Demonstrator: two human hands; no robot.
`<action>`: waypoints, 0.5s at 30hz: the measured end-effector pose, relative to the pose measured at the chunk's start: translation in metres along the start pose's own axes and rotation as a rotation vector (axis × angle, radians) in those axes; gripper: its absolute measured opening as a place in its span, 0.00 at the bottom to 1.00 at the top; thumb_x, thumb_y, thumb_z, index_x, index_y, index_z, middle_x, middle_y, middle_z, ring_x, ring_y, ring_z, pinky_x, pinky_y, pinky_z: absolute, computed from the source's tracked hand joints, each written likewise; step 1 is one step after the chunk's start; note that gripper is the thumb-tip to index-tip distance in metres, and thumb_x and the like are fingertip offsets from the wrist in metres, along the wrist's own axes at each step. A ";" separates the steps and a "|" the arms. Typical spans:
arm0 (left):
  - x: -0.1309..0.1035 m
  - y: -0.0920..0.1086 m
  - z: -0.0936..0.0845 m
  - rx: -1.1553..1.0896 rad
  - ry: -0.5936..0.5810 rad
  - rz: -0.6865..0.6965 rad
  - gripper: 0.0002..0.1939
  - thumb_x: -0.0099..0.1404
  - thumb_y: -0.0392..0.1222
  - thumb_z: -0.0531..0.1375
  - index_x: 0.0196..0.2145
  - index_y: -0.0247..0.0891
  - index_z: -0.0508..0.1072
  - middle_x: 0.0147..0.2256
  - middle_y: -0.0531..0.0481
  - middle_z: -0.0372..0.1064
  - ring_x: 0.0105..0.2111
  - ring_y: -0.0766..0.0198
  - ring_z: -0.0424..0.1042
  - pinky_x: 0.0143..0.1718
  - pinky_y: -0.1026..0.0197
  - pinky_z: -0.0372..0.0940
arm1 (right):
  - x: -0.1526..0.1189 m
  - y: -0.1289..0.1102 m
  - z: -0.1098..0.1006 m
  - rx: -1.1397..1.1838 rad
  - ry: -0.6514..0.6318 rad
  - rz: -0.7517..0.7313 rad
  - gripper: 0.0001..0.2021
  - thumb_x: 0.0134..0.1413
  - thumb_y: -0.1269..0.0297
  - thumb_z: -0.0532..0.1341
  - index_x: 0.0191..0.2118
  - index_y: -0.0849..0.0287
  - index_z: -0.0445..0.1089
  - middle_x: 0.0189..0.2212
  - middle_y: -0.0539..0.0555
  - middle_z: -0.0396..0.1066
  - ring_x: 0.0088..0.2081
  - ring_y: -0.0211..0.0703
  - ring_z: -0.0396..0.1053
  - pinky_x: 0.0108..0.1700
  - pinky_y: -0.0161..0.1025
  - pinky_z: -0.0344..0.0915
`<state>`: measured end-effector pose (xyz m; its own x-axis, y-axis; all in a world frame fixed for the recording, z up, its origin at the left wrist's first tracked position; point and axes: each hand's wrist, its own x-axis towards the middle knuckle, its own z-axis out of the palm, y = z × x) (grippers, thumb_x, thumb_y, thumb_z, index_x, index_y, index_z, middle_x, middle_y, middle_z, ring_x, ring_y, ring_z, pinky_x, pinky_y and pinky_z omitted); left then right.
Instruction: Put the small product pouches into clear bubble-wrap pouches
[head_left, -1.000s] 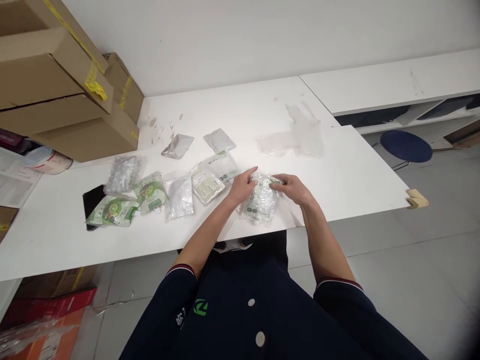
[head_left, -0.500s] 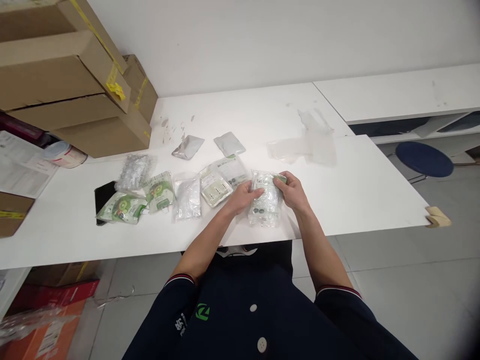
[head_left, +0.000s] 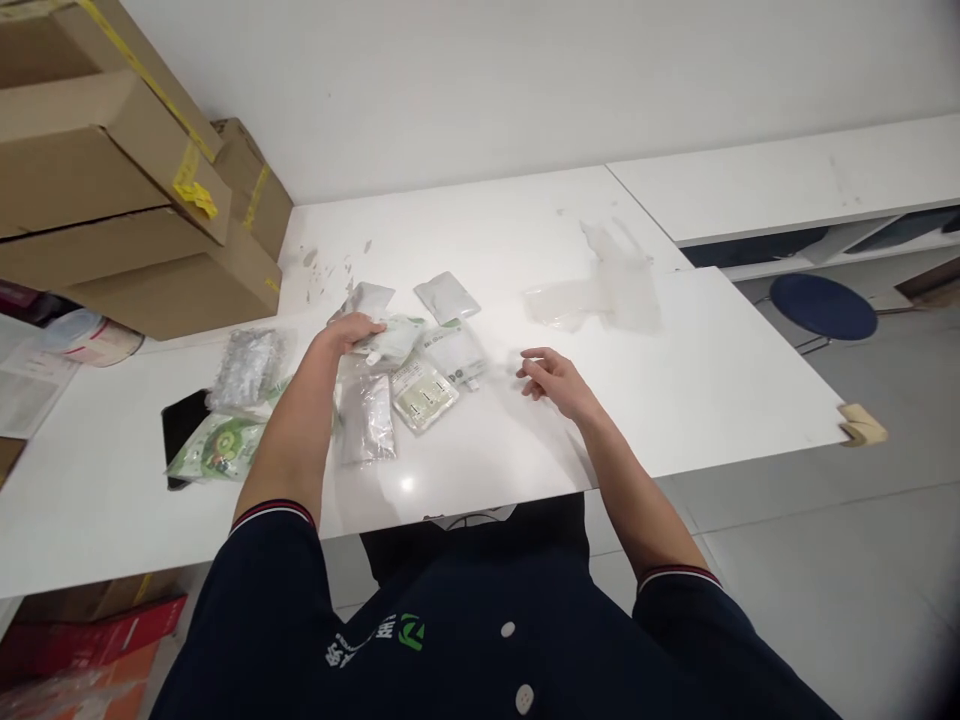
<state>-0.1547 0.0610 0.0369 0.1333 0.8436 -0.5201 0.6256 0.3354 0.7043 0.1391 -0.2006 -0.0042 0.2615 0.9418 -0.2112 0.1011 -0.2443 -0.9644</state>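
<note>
My left hand [head_left: 354,330] grips a white and green spout pouch [head_left: 397,342], its thumb on top and its other fingers hidden. The pouch is held over several packets left of the table's middle. Beneath and beside it are a clear plastic packet [head_left: 367,418], a pale green printed packet [head_left: 424,392] and a white printed packet [head_left: 454,352]. My right hand [head_left: 551,380] is above the white tabletop, empty, its fingers apart and slightly curled. Two silver-grey sachets, one [head_left: 447,296] fully visible and one [head_left: 369,300] partly covered, lie farther back.
Cardboard boxes [head_left: 172,250] are stacked at the left, with a can [head_left: 94,337] beside them. Bubble wrap [head_left: 249,368] and a green pouch [head_left: 221,448] lie over a black flat item [head_left: 184,425]. Translucent sheets [head_left: 626,290] lie at the back right. A blue stool [head_left: 823,305] stands beyond.
The clear-wrapped pouch previously between both hands has left that spot. My left hand has moved left and now holds a spout pouch. My right hand has let go and opened.
</note>
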 end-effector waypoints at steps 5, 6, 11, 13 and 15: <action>0.024 0.002 0.005 0.589 0.077 0.046 0.16 0.56 0.52 0.66 0.32 0.35 0.74 0.36 0.40 0.76 0.40 0.49 0.76 0.40 0.56 0.68 | 0.043 0.001 -0.054 -0.791 0.530 -0.146 0.18 0.61 0.61 0.55 0.53 0.61 0.68 0.47 0.66 0.71 0.45 0.55 0.70 0.48 0.53 0.65; 0.025 0.004 0.007 0.715 0.099 0.076 0.18 0.56 0.55 0.64 0.32 0.35 0.75 0.38 0.39 0.77 0.43 0.47 0.75 0.42 0.55 0.68 | 0.054 0.000 -0.063 -0.937 0.587 -0.161 0.20 0.61 0.64 0.54 0.56 0.60 0.67 0.54 0.68 0.67 0.52 0.59 0.66 0.50 0.56 0.63; 0.020 0.000 0.005 0.837 0.264 0.200 0.22 0.63 0.56 0.56 0.46 0.38 0.76 0.51 0.39 0.72 0.52 0.45 0.69 0.51 0.50 0.64 | 0.106 -0.009 -0.088 -1.194 0.526 -0.217 0.17 0.59 0.72 0.51 0.50 0.57 0.70 0.61 0.65 0.62 0.63 0.64 0.52 0.57 0.65 0.52; 0.019 -0.010 -0.003 0.772 0.438 0.237 0.23 0.66 0.53 0.53 0.51 0.39 0.73 0.55 0.37 0.68 0.56 0.44 0.64 0.54 0.46 0.62 | 0.116 -0.022 -0.093 -1.066 0.579 -0.255 0.12 0.61 0.70 0.50 0.40 0.60 0.71 0.47 0.65 0.71 0.56 0.60 0.61 0.55 0.60 0.55; 0.021 -0.022 -0.016 0.713 0.574 0.256 0.27 0.65 0.54 0.53 0.57 0.39 0.69 0.60 0.34 0.61 0.60 0.41 0.58 0.56 0.43 0.59 | 0.116 -0.040 -0.096 -0.827 0.686 -0.290 0.11 0.62 0.64 0.51 0.32 0.60 0.67 0.32 0.59 0.70 0.42 0.51 0.66 0.47 0.51 0.61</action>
<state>-0.1780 0.0774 0.0178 0.0514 0.9969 0.0597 0.9768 -0.0626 0.2047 0.2579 -0.1039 0.0252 0.5739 0.7231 0.3845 0.7861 -0.3548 -0.5061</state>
